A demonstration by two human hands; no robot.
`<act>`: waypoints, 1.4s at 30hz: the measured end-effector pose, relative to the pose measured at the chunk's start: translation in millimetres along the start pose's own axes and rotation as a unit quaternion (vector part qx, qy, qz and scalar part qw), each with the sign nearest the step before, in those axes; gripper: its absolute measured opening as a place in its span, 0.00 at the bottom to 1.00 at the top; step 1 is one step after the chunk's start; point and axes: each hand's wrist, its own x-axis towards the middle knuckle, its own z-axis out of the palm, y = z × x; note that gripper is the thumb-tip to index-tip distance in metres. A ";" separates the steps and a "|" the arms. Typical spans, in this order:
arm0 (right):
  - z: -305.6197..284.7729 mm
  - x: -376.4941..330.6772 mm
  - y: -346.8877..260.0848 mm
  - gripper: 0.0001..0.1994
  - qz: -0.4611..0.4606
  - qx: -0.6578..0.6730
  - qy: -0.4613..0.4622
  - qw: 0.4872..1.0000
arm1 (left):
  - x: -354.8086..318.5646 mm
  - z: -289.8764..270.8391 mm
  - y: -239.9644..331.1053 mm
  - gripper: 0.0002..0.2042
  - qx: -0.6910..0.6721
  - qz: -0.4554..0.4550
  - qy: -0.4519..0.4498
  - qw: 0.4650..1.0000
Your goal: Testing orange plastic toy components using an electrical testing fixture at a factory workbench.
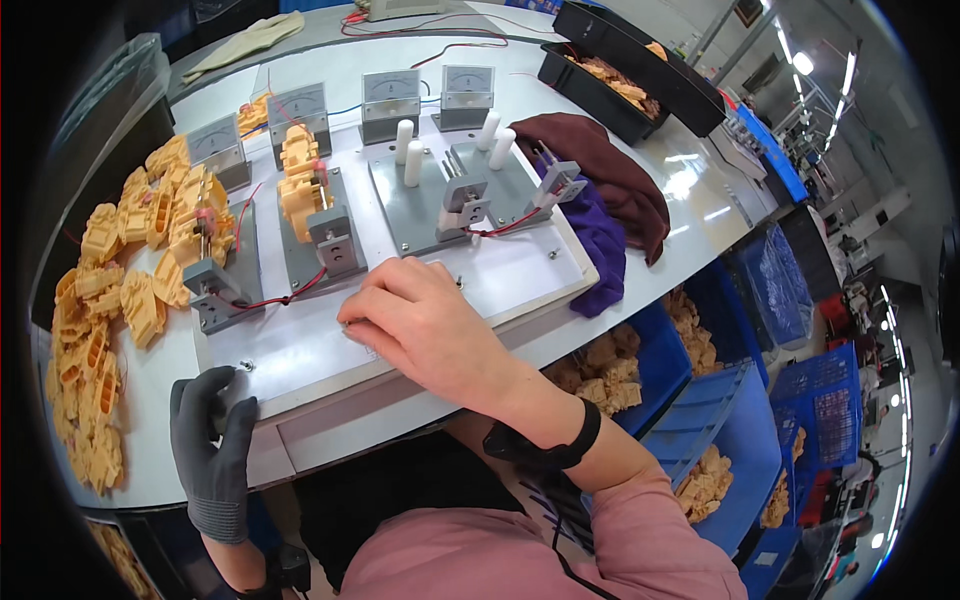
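My left hand (212, 440), in a dark grey glove, rests at the near left corner of a white board (300, 365). Its fingers are apart beside a small metal switch (245, 366). Bare, my right hand (415, 315) lies over the board's front part with fingers bent and pressed together; whatever is at the fingertips is hidden. Beyond it, one orange plastic housing (298, 200) sits on a grey fixture with a clamp block (335, 240). Another orange housing (203, 215) is on the left fixture, behind its clamp block (215, 290). Red and black wires run from both blocks.
Several analog meters (390, 95) line the board's back. White pegs (413, 163) stand on the right fixtures. Orange housings (95, 380) are heaped at left. A purple cloth (600, 260), brown cloth (610, 170) and black bins (600, 95) lie right; blue crates (735, 420) stand below.
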 end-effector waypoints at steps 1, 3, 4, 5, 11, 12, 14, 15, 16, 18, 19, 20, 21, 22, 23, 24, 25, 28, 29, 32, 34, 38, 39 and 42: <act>0.5 0.3 -0.5 0.06 -0.005 -0.002 0.005 1.000 | 0.7 -0.2 0.1 0.15 -0.014 0.022 0.002 1.000; 2.4 1.7 -1.4 0.06 -0.011 0.001 0.010 1.000 | -0.2 -1.5 0.3 0.15 -0.013 0.001 -0.008 1.000; 2.5 1.6 -1.5 0.06 -0.010 0.003 0.009 1.000 | -0.5 -1.9 0.3 0.15 -0.009 0.000 -0.006 1.000; 2.7 1.6 -1.3 0.06 -0.008 0.000 0.007 1.000 | -0.7 -1.6 0.1 0.15 -0.013 0.000 -0.005 1.000; 2.5 0.8 0.9 0.06 -0.021 0.000 0.011 1.000 | -1.2 0.9 1.0 0.15 -0.022 0.000 0.004 1.000; 2.6 0.9 1.0 0.06 -0.021 0.000 0.012 1.000 | -1.1 1.0 1.2 0.15 -0.023 0.000 0.005 1.000; 3.1 1.2 1.3 0.06 -0.032 -0.003 0.022 0.999 | -1.0 0.9 1.4 0.16 -0.021 -0.003 0.004 1.000; 3.2 1.1 1.4 0.06 -0.032 0.000 0.022 0.999 | -0.9 0.9 1.3 0.16 -0.008 -0.007 0.005 1.000; 3.4 1.0 1.5 0.06 -0.039 -0.003 0.023 0.999 | -0.7 0.8 1.1 0.16 -0.020 -0.006 0.004 1.000; 4.2 0.8 1.6 0.07 -0.046 -0.003 0.024 0.999 | -0.2 0.2 0.8 0.16 -0.017 -0.011 0.000 1.000; 4.5 0.5 1.6 0.07 -0.046 -0.008 0.025 0.999 | -0.4 0.2 0.8 0.16 -0.027 -0.010 0.000 1.000; 4.8 0.3 1.7 0.07 -0.047 -0.012 0.026 0.998 | -0.6 0.1 0.9 0.16 -0.027 -0.002 0.001 1.000; 4.8 0.2 1.8 0.07 -0.048 -0.010 0.025 0.998 | -0.7 -0.1 1.2 0.16 -0.014 -0.001 0.004 1.000; 4.4 0.1 2.2 0.07 -0.047 -0.010 0.023 0.999 | -0.6 -0.2 1.3 0.16 -0.025 0.002 0.005 1.000; 4.2 0.2 2.3 0.07 -0.047 -0.009 0.021 0.999 | -0.5 0.0 1.7 0.16 -0.028 0.000 0.003 1.000; 4.0 0.1 1.9 0.07 -0.050 -0.002 0.019 0.999 | -0.7 -0.3 2.0 0.16 -0.017 -0.004 0.002 1.000; 3.5 0.1 1.4 0.07 -0.046 -0.010 0.019 0.999 | -0.6 -0.8 2.4 0.16 -0.024 -0.008 0.008 1.000; 3.0 1.2 -0.7 0.07 -0.042 -0.011 0.017 0.999 | -0.2 -2.6 3.5 0.16 -0.020 -0.005 -0.006 1.000; 2.5 1.5 -1.1 0.07 -0.037 -0.020 0.017 0.999 | -0.2 -3.2 4.0 0.16 -0.014 -0.009 0.000 1.000; 2.3 2.2 -2.4 0.07 -0.038 -0.015 0.018 0.999 | 0.1 -3.5 5.0 0.16 -0.019 -0.013 -0.009 1.000; 1.9 2.1 -2.9 0.07 -0.038 -0.017 0.017 0.999 | 0.3 -3.1 5.3 0.16 -0.029 -0.012 -0.007 0.999; 2.3 2.1 -3.7 0.07 -0.036 -0.029 0.015 0.999 | 0.1 -4.0 5.3 0.16 -0.031 -0.011 -0.010 0.999; 2.3 2.2 -3.8 0.07 -0.035 -0.034 0.017 0.999 | 0.0 -4.0 5.3 0.16 -0.030 -0.013 -0.008 0.999; 2.5 3.1 -3.6 0.07 -0.047 -0.043 0.019 0.998 | 0.0 -4.3 5.4 0.16 -0.031 -0.002 -0.006 1.000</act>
